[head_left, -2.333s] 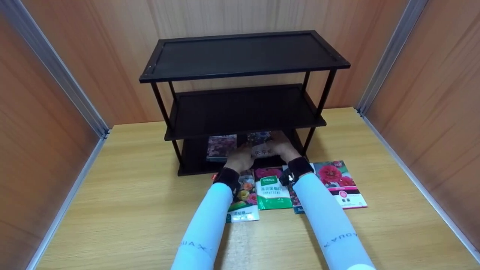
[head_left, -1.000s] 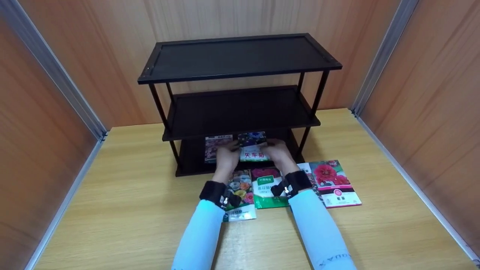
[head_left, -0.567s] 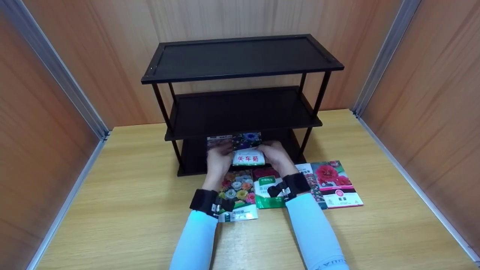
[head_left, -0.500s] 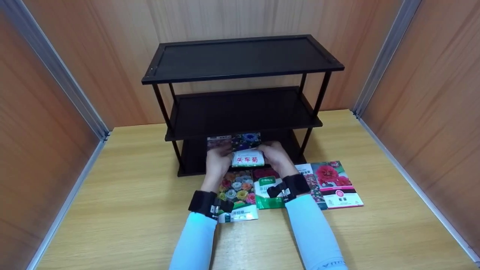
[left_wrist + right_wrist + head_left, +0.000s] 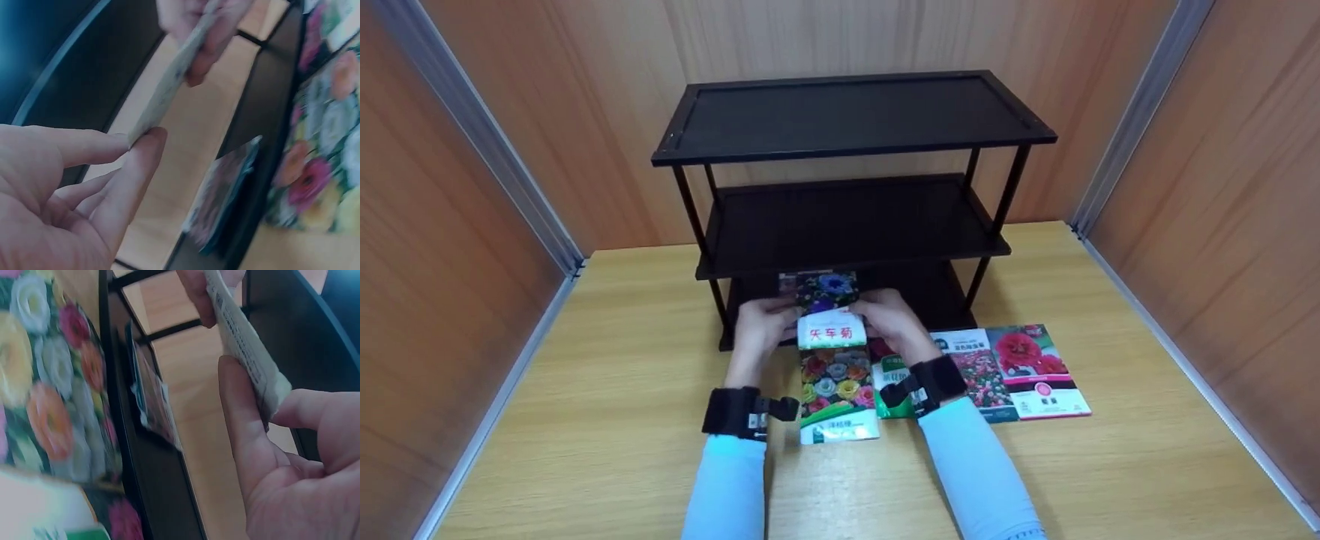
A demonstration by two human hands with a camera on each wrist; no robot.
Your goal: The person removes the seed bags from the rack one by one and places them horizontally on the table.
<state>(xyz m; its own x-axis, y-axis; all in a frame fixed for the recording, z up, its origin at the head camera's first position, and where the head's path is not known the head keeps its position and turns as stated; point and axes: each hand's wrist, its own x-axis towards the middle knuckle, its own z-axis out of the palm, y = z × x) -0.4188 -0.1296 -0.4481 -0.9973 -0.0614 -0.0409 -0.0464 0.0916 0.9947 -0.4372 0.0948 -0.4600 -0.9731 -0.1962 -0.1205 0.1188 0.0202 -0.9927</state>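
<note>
A flower seed packet (image 5: 832, 330) with blue blooms and a white lower band is held up in front of the bottom shelf. My left hand (image 5: 759, 330) pinches one side edge between thumb and fingers, and my right hand (image 5: 891, 322) pinches the opposite edge. Seen from the left wrist, the packet (image 5: 169, 84) is almost edge-on; the right wrist view shows small print on its back. Behind it, another seed packet (image 5: 787, 283) lies on the bottom shelf, mostly hidden in the head view but plainer in the left wrist view, where its pinkish front (image 5: 219, 191) shows.
A black three-tier rack (image 5: 855, 116) stands against the wooden back wall. Along its front on the table lie a multicoloured rose packet (image 5: 840, 386), a green-and-white packet (image 5: 889, 367) partly covered by my right hand, a pink-flowered packet (image 5: 981, 375) and a red-flowered packet (image 5: 1039, 375).
Both hands have drawn the blue-flowered packet forward from the middle of the bottom shelf and shifted it left, over the front edge. It now overlaps the shelf packet more.
</note>
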